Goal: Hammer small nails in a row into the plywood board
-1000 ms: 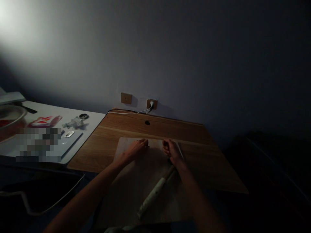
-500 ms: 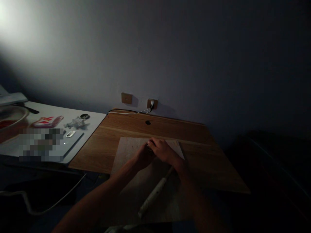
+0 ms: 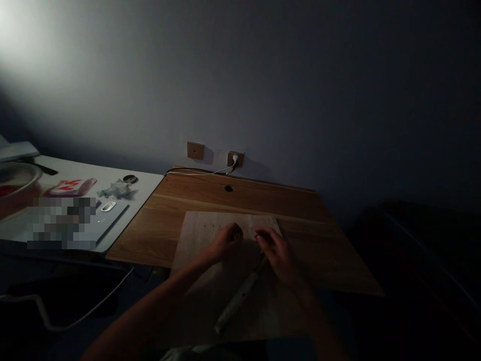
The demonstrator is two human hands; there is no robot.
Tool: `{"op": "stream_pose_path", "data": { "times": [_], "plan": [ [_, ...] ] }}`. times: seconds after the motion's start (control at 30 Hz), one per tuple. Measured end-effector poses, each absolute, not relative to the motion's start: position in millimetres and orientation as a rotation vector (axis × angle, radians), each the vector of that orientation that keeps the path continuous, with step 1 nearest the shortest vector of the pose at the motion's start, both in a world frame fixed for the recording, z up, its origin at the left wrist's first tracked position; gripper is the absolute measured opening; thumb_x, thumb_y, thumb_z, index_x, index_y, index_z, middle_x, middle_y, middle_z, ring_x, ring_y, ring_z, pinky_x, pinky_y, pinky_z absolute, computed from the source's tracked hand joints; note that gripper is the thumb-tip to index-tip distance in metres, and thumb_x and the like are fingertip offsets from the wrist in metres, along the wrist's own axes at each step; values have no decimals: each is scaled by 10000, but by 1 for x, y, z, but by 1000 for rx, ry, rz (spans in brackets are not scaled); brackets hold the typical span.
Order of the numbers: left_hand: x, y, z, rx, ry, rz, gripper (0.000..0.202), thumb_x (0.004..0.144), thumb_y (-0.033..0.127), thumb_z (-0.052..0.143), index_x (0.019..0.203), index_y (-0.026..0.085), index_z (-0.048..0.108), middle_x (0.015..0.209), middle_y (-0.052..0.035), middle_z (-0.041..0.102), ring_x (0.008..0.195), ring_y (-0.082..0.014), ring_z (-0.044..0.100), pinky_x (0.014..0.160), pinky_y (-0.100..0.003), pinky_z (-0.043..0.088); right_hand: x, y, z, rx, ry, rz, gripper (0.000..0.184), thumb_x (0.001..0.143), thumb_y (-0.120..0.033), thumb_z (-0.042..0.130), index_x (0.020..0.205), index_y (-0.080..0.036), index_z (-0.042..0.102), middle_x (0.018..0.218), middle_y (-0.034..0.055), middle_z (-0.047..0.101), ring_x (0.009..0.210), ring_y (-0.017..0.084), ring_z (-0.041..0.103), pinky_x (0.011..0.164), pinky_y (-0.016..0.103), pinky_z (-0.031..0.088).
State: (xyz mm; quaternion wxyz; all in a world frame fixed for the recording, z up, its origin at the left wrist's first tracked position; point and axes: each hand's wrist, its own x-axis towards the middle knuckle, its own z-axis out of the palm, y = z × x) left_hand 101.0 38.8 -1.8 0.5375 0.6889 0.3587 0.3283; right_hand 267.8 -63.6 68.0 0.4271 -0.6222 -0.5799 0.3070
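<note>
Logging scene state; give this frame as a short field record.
surface: pale rectangular wooden board on brown wooden table
tool: long pale rod lying diagonally on board
left hand: fingers curled over board; contents unclear
right hand: fingers bent, near rod's far end; contents unclear
left side: red-and-white plastic packet, crumpled translucent plastic, on white table
wall: white plug in brown rectangular socket

1. Rectangular wooden board (image 3: 193,235): pale tan-grey, row of small dark dots near far edge.
2. Long cylindrical rod (image 3: 237,303): dull off-white, a few dark specks.
3. Brown wooden desk (image 3: 319,243): warm brown, streaky grain, dark round spot.
4. Smooth white desk (image 3: 146,186): plain.
5. Flat red-and-white packet (image 3: 71,186): bold red marks on white, pinkish-red edges.
6. Square brown wall plate (image 3: 195,150): plain.
7. Thin white cable (image 3: 203,175): plain.
</note>
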Motion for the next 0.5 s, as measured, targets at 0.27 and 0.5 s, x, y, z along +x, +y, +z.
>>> {"op": "stream_pose_path", "data": {
  "times": [0.27, 0.5],
  "plan": [
    [91, 25, -9, 2367, 699, 574, 223, 861, 105, 508, 1001, 207, 650, 1073, -90, 628, 995, -232, 556, 932, -366, 433, 290, -140, 16, -1722, -1336, 416, 308, 954, -473, 537, 1118, -245, 664, 1115, 105, 737, 974, 261, 719, 839, 397, 585],
    [54, 2, 4, 2628, 643, 603, 369, 944, 199, 567, 1311, 241, 569, 1390, -120, 568, 1313, -278, 493, 1133, -489, 330, 299, -176, -15, -1754, -1703, 26, 326, 985, -365, 539, 1295, -292, 608, 1273, 103, 647, 1213, 285, 622, 1008, 478, 541]
  ]
}}
